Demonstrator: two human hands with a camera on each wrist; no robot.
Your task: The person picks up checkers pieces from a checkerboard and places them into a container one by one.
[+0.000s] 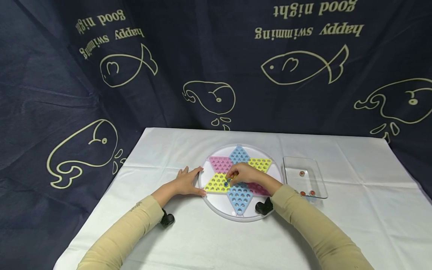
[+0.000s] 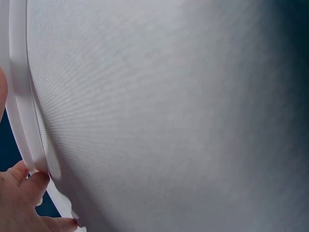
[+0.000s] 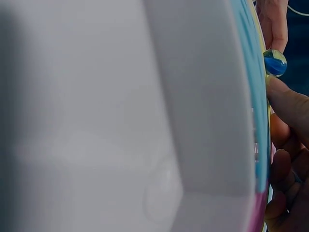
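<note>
A round white Chinese checkers board (image 1: 216,204) with a star of pink, blue and yellow points lies on the table. My left hand (image 1: 185,182) rests at its left rim, fingers spread, thumb against the edge. In the left wrist view, fingertips (image 2: 36,186) touch the board's rim. Over the yellow left point, my right hand (image 1: 245,173) is bent down with thumb and forefinger pinching at a small glass marble. A blue-swirled marble (image 1: 226,184) shows right at those fingertips. The right wrist view has the clear marble (image 3: 275,63) with its blue swirl beyond the thumb tip (image 3: 276,87); the other fingers are curled.
To the right of the board stands a clear plastic box (image 1: 320,180) with a few reddish marbles (image 1: 302,173) inside. A white cloth (image 1: 189,240) covers the table. Behind hangs a dark blue curtain (image 1: 209,48) with fish drawings. Black wrist cameras (image 1: 264,206) sit by both wrists.
</note>
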